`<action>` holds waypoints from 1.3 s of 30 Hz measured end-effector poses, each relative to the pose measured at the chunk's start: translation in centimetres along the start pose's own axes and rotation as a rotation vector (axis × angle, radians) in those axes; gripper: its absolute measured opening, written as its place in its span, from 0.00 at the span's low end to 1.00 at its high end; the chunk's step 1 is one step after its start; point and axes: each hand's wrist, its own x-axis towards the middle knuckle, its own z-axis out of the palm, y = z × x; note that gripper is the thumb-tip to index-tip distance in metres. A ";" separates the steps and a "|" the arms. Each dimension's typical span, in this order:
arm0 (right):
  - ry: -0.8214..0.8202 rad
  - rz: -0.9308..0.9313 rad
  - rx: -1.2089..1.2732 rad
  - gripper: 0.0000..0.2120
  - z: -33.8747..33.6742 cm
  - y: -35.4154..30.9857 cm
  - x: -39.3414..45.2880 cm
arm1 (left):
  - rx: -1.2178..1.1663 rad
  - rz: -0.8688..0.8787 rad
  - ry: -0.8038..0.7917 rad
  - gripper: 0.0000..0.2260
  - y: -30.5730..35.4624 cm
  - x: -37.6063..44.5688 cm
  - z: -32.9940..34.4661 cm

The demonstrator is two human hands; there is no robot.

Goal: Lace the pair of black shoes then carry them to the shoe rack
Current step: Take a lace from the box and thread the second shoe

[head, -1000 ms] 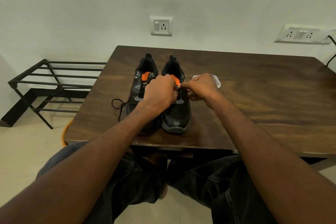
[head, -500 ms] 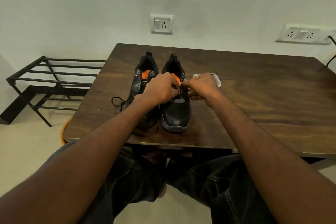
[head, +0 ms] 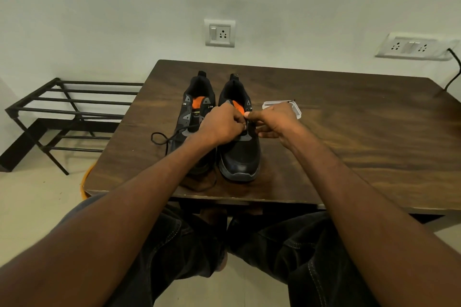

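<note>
Two black shoes on table (head: pixel 349 132), toes toward the person, side by side. Left hand (head: pixel 219 127) and right hand (head: pixel 273 121) meet over the right shoe (head: pixel 239 154) at its eyelets, fingers curled, both pinching its lace (head: pixel 250 127). Left shoe (head: pixel 193 117) just beside, partly under left forearm, its lace (head: pixel 159 138) trailing loose on the table. Rack (head: pixel 62 112) on floor, well left.

No legible text anywhere.
</note>
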 end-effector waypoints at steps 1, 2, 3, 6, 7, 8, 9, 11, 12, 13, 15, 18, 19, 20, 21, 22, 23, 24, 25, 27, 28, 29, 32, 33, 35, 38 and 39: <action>-0.013 0.011 0.015 0.14 -0.1 0.0 0.0 | -0.008 0.007 -0.011 0.06 0.0 -0.1 -0.1; -0.028 0.022 0.026 0.13 -0.4 0.0 0.0 | -0.010 0.011 -0.020 0.06 0.0 -0.2 -0.3; -0.045 0.028 0.026 0.12 -0.6 0.0 -0.1 | 0.001 0.016 -0.023 0.07 0.0 -0.4 -0.4; -0.079 -0.031 -0.061 0.06 -1.2 0.3 -0.6 | 0.100 0.042 0.003 0.09 0.1 -0.9 -0.8; -0.077 -0.066 -0.100 0.04 -1.3 0.4 -0.8 | 0.124 0.050 0.001 0.10 0.2 -1.1 -0.9; -0.070 -0.096 -0.140 0.02 -1.2 0.5 -0.8 | 0.135 0.058 -0.007 0.12 0.3 -1.3 -1.1; -0.059 -0.120 -0.182 0.01 -1.0 0.7 -0.8 | 0.131 0.062 -0.016 0.13 0.4 -1.5 -1.3; -0.025 -0.154 -0.263 0.01 -0.5 0.9 -0.6 | 0.070 0.052 -0.034 0.16 0.5 -2.1 -1.8; -0.012 -0.163 -0.290 0.02 -0.2 0.9 -0.4 | 0.028 0.033 -0.050 0.17 0.4 -2.4 -2.1; -0.009 -0.161 -0.297 0.03 -0.2 0.9 -0.3 | -0.010 0.006 -0.070 0.17 0.3 -2.7 -2.3; -0.038 -0.107 -0.217 0.07 -0.5 0.6 -0.4 | -0.059 -0.065 -0.108 0.16 0.0 -3.0 -3.1; -0.091 0.056 0.034 0.13 -1.2 0.1 -0.8 | -0.096 -0.143 -0.117 0.11 -0.3 -3.1 -4.9; -0.102 0.106 0.110 0.15 -1.4 0.0 -0.8 | -0.121 -0.157 -0.100 0.10 -0.5 -3.0 -5.6; -0.115 0.151 0.176 0.17 -1.5 -0.1 -0.9 | -0.153 -0.160 -0.081 0.09 -0.6 -3.1 -6.1; -0.128 0.188 0.235 0.19 -1.6 0.0 -0.8 | -0.185 -0.151 -0.059 0.08 -0.6 -3.2 -6.6; -0.138 0.212 0.281 0.19 -1.8 0.1 -0.7 | -0.218 -0.129 -0.034 0.07 -0.6 -3.2 -6.9; -0.143 0.227 0.311 0.19 -2.0 0.2 -0.7 | -0.254 -0.097 -0.006 0.07 -0.5 -3.3 -7.0; -0.148 0.233 0.319 0.19 -2.2 0.3 -0.7 | -0.288 -0.066 0.020 0.08 -0.5 -3.3 -7.1; -0.153 0.225 0.301 0.18 -2.3 0.3 -0.7 | -0.313 -0.044 0.035 0.08 -0.4 -3.4 -7.1; -0.158 0.167 0.204 0.18 -2.3 0.5 -0.7 | -0.327 -0.025 0.009 0.07 -0.2 -3.3 -6.8; -0.158 0.124 0.143 0.18 -2.3 0.7 -0.7 | -0.323 -0.018 -0.023 0.07 -0.1 -3.2 -6.5; -0.157 0.075 0.084 0.16 -2.3 0.8 -0.7 | -0.317 -0.008 -0.054 0.06 0.0 -3.1 -6.2; -0.168 -0.026 0.012 0.06 -2.0 1.3 -0.7 | -0.279 0.022 -0.094 0.03 0.1 -3.0 -5.2; -0.160 -0.028 0.029 0.04 -1.9 1.4 -0.7 | -0.252 0.029 -0.084 0.03 0.2 -2.9 -5.0; -0.133 -0.016 0.052 0.07 -1.8 1.5 -0.7 | -0.160 0.044 -0.040 0.03 0.2 -2.7 -4.6; -0.167 -0.045 -0.004 0.06 -2.0 1.3 -0.8 | -0.082 0.043 -0.040 0.03 -0.1 -2.5 -3.8; -0.186 -0.065 -0.045 0.06 -2.1 1.2 -0.9 | -0.076 0.043 -0.053 0.04 -0.1 -2.5 -3.5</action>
